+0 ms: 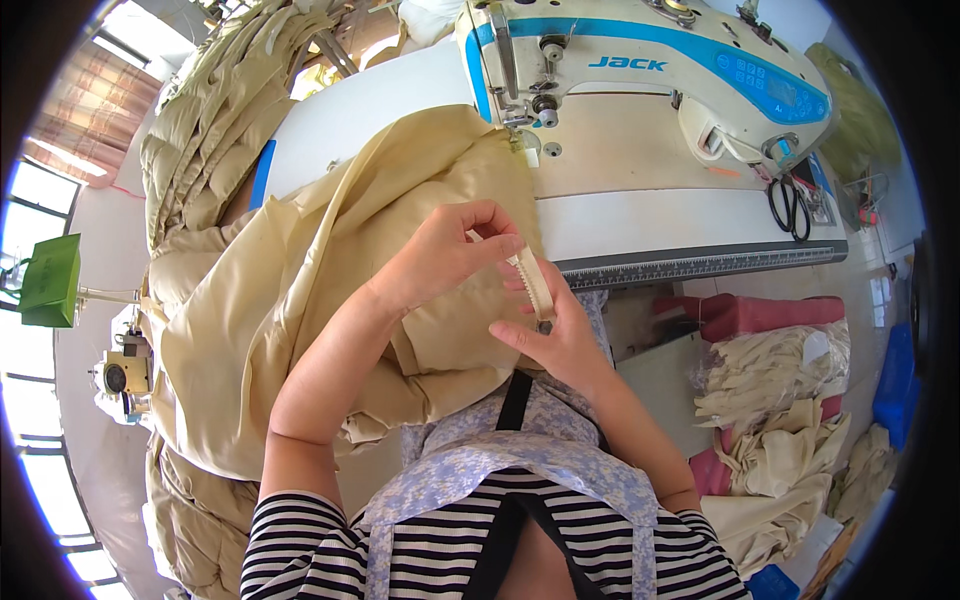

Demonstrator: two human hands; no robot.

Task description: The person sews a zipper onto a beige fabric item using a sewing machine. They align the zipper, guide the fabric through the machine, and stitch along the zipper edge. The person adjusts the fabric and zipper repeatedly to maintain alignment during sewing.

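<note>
A short cream zipper piece with visible teeth spans my two hands. My left hand pinches its upper end between thumb and fingers. Around its lower end, my right hand is curled, with the thumb apart; a small dark piece shows there, and whether the fingers grip it is hard to tell. Beneath both hands lies a beige padded garment, spread from my lap up to the needle area of a white and blue Jack sewing machine. Part of the garment's edge lies beside the presser foot.
Black-handled scissors lie at the table's right end. A ruler strip runs along its front edge. Quilted beige garments are piled at the left. Cream fabric pieces and red fabric lie low at the right.
</note>
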